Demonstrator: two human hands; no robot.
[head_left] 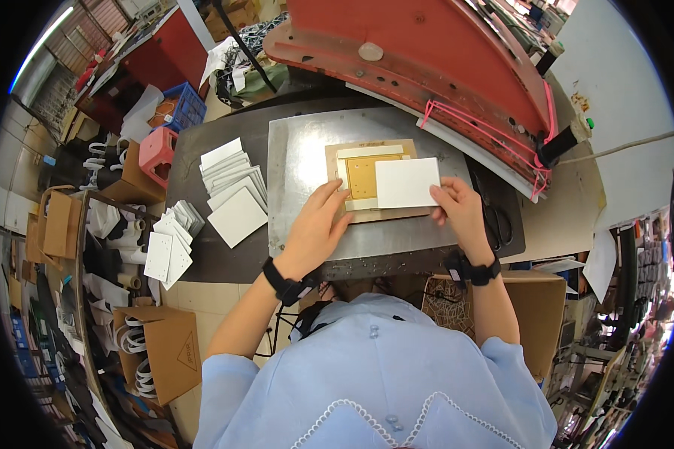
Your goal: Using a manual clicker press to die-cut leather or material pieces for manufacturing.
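The right hand [460, 209] is pinching the right edge of a white square sheet [407, 182], holding it over a brown die board [368, 179]. The left hand [318, 224] is lying flat, fingers spread, pressing on the board's lower left corner. The board is sitting on a grey metal plate [299, 172] on the tabletop [202, 254], under a red press head [427, 52]. A fanned stack of white squares [232, 187] is lying just left of the plate.

bright, even overhead light; soft glare on the metal plate [307, 157]; heavy fisheye bending and black corners
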